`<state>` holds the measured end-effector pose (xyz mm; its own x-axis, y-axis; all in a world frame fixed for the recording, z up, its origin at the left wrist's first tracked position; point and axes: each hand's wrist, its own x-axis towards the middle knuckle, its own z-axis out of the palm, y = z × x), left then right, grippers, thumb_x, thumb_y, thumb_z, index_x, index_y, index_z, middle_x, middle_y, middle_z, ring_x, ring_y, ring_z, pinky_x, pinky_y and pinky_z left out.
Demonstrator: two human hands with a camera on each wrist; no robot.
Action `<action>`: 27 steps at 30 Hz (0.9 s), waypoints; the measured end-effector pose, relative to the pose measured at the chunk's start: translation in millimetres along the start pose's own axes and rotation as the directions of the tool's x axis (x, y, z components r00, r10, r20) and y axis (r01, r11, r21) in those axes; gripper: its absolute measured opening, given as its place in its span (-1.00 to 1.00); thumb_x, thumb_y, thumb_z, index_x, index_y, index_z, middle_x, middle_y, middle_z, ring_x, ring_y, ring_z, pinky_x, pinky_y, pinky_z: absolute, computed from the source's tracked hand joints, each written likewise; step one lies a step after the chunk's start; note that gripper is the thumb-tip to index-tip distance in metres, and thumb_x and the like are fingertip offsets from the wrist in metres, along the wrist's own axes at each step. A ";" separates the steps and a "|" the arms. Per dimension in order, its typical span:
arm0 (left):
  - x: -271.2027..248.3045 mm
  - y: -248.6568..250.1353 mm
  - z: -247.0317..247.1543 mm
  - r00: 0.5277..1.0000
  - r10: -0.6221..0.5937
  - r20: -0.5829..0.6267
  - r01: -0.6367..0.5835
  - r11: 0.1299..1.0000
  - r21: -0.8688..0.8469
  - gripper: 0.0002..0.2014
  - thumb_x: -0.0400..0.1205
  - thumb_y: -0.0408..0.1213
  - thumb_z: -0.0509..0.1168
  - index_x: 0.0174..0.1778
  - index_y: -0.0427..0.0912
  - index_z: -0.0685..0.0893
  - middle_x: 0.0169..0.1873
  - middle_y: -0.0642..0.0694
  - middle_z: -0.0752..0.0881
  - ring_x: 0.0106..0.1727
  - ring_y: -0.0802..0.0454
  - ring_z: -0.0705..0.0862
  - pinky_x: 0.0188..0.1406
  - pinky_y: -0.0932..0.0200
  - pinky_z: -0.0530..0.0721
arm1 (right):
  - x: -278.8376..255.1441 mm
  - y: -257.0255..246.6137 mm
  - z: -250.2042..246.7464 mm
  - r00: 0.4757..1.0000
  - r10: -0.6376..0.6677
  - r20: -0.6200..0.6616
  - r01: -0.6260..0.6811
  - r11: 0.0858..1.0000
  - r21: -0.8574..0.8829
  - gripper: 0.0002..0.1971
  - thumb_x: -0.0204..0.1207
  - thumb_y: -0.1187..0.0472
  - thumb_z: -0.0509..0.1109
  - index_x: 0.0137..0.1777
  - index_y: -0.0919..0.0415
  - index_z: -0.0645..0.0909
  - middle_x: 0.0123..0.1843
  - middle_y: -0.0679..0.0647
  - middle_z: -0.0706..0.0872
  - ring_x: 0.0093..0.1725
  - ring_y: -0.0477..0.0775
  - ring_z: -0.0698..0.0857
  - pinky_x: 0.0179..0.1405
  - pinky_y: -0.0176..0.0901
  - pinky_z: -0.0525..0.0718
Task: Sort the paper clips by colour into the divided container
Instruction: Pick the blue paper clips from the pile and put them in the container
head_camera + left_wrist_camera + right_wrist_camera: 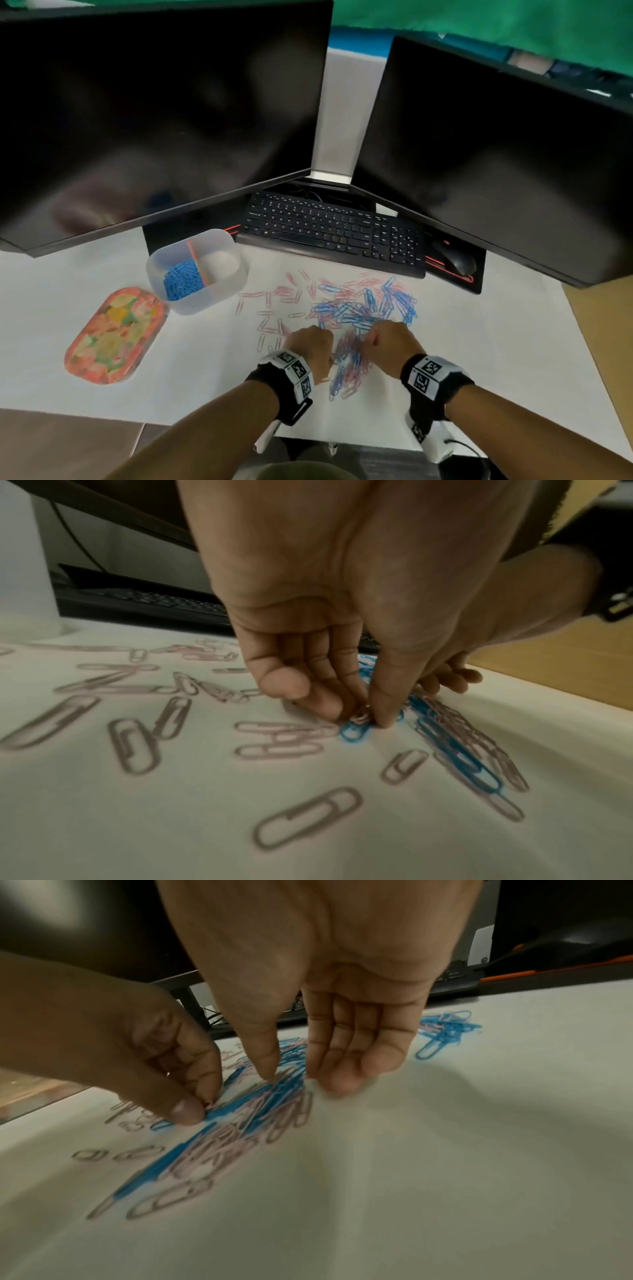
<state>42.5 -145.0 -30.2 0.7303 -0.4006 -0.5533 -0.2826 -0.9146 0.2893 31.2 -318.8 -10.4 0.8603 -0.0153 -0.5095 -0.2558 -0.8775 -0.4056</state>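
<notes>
item: paper clips, pink and blue mixed, loose on a white sheet. the densest heap lies between the two hands and just ahead of them; a looser scatter of pink ones trails off ahead and to the left of the left hand.

item: left hand, fingers curled down, thumb and forefinger closed in a pinch on a blue clip at the near-left edge of the heap; a pink clip seems caught in the same pinch, so it may need shaking free.

item: right hand, fingers bent down, tips on the far-right side of the heap; thumb and fingers stand apart, nothing clearly grasped. judged to be steadying or raking the heap so single clips can be drawn off.

item: divided container, translucent, well ahead and left of the left hand. its left compartment holds blue clips only; the right compartment, past an orange divider, looks empty. judgement: blue is being gathered first, pink not yet started, much still unsorted.

item: floral lid, flat, left of the left hand, beside the container; set aside to leave the box open.
</notes>
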 end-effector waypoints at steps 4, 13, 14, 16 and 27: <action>1.9 -8.8 0.6 0.999 -0.017 -0.047 0.015 0.999 -0.046 -0.77 0.64 -0.17 0.19 0.13 -0.19 0.60 0.12 -0.18 0.68 0.14 -0.19 0.68 0.00 0.07 0.61 | 9.9 -0.1 11.1 0.998 0.023 -0.060 -0.018 0.997 0.072 -0.79 0.41 0.27 0.38 -0.41 0.36 0.62 -0.32 0.26 0.68 -0.31 0.19 0.63 -0.36 -0.11 0.57; -2.8 -32.3 -10.1 0.968 -0.139 -0.209 0.007 0.848 -0.530 -0.89 0.48 -0.35 0.35 -0.27 -0.03 0.66 -0.22 0.00 0.75 -0.12 -0.04 0.73 -0.10 0.17 0.71 | 19.7 7.7 9.1 0.998 0.056 -0.039 -0.043 0.962 0.271 -0.81 0.41 0.28 0.45 -0.41 0.14 0.59 -0.33 0.02 0.70 -0.28 -0.03 0.64 -0.39 -0.40 0.49; -3.2 -35.0 -12.3 0.970 -0.154 -0.188 0.013 0.807 -0.591 -0.87 0.47 -0.39 0.35 -0.29 -0.04 0.67 -0.25 0.02 0.75 -0.13 -0.03 0.74 -0.10 0.18 0.72 | 19.9 8.9 7.2 0.999 0.040 -0.036 -0.027 0.956 0.293 -0.82 0.40 0.28 0.47 -0.40 0.12 0.60 -0.34 -0.02 0.70 -0.28 -0.05 0.64 -0.39 -0.40 0.49; -3.7 -41.9 -15.5 0.972 -0.194 -0.130 0.045 0.701 -0.711 -0.84 0.43 -0.44 0.36 -0.27 -0.05 0.71 -0.29 0.00 0.81 -0.16 -0.02 0.78 -0.10 0.13 0.76 | 20.2 12.3 2.2 1.000 0.017 -0.020 -0.008 0.929 0.370 -0.83 0.41 0.33 0.48 -0.34 0.11 0.62 -0.32 0.00 0.72 -0.31 -0.05 0.65 -0.33 -0.34 0.56; -2.7 -51.0 -16.6 0.945 -0.108 -0.308 0.001 0.945 -0.328 -0.79 0.55 -0.22 0.34 0.08 -0.02 0.71 0.03 -0.01 0.69 0.10 0.01 0.63 0.11 0.12 0.64 | 11.1 18.6 -9.1 0.980 0.035 0.195 -0.191 0.433 0.881 -0.74 0.54 0.55 0.22 0.12 0.37 0.65 -0.30 0.22 0.65 -0.34 0.11 0.66 -0.28 -0.12 0.69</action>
<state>65.2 -96.4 -30.5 0.9126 -0.2626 -0.3132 -0.0622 -0.8466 0.5287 40.0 -339.6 -16.7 0.7485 0.0478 -0.6614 -0.6631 0.0452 -0.7471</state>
